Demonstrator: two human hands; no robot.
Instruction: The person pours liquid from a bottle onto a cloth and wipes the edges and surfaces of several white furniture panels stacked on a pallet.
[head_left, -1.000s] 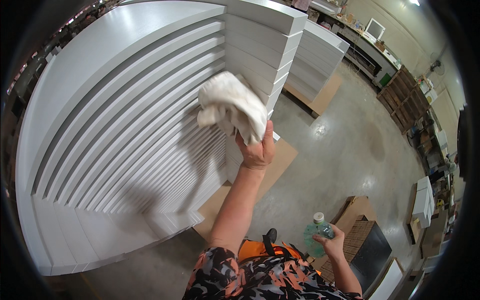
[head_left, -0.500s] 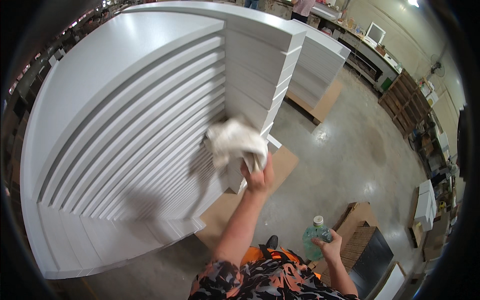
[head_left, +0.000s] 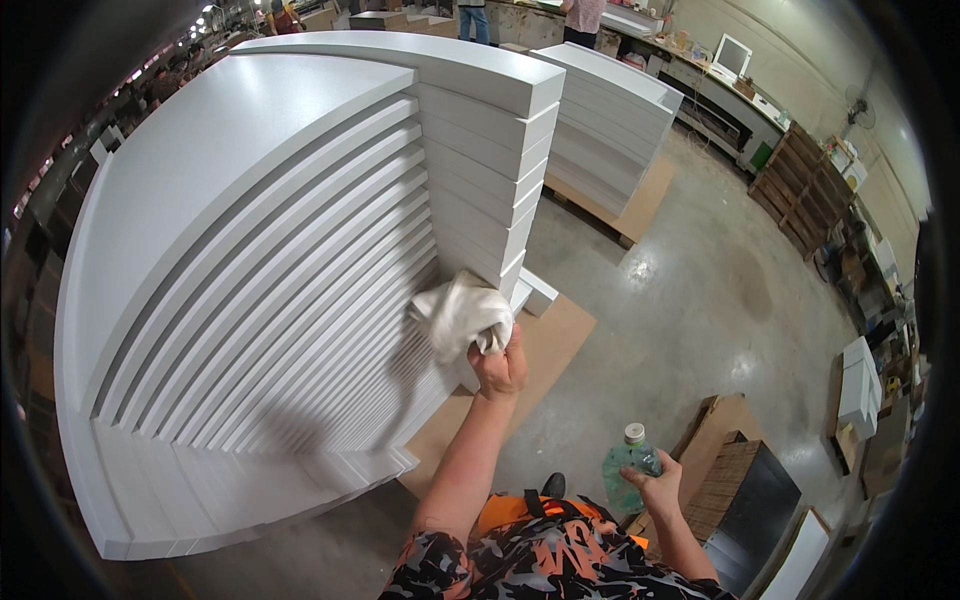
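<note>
A tall stack of white drawer-like trays or frames (head_left: 250, 110), one nested on another, stands at the left and centre. My left hand (head_left: 498, 368) grips a bunched off-white cloth (head_left: 460, 312) at the inner right corner of the stack, against or very close to its lower layers. Part of the cloth is blurred. In my right hand (head_left: 656, 484) is a clear greenish plastic bottle (head_left: 630, 458) with a white cap, held upright at lower right, away from the stack.
Brown board (head_left: 555, 340) lies under the stack. Behind it stands another white stack (head_left: 600, 130) on a pallet. Cardboard and a dark-topped box (head_left: 745, 505) sit near my right arm. A wooden pallet (head_left: 800, 190) leans at far right. People stand by a workbench (head_left: 700, 90) at the back.
My left hand and the cloth have shifted a little down and left in the view. The view itself has moved slightly, showing more background. My right hand still holds the bottle.
</note>
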